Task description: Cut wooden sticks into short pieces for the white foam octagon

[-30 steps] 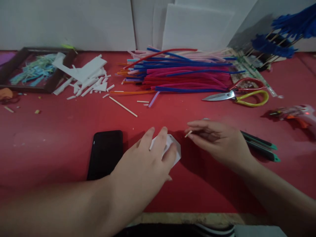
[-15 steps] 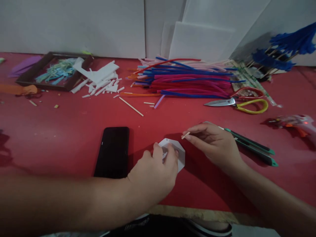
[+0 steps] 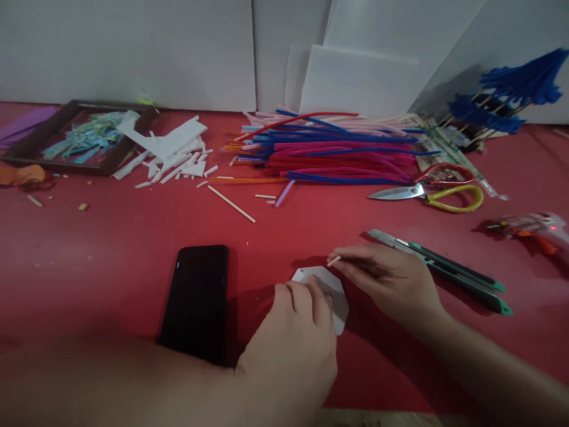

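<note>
A white card [image 3: 341, 308] is being partly covered on the bench [image 3: 288, 231] by the left hand [image 3: 296, 338], whose bent fingers are being laid across its left and near parts; whether anything is being pinched beneath them cannot be told. The card's far corner, marked by a small dark dot, and its right side are being exposed. By the right hand [image 3: 391, 281], a short stick [image 3: 334, 261] is being held in a narrow pinch of thumb and fingertips, just beside the card's far right edge.

The cutters [image 3: 462, 269] are being partly hidden by the right hand. To the left, the lower end of the phone [image 3: 195, 302] is being overlapped by the left forearm. Farther back, scissors [image 3: 420, 191], a heap of coloured stems [image 3: 342, 148] and white scraps [image 3: 166, 142] are being carried by the bench. Shreds [image 3: 89, 136] are being ringed by a dark frame [image 3: 57, 165]. At the right, a glue gun [image 3: 542, 228] is being shown with a red light.
</note>
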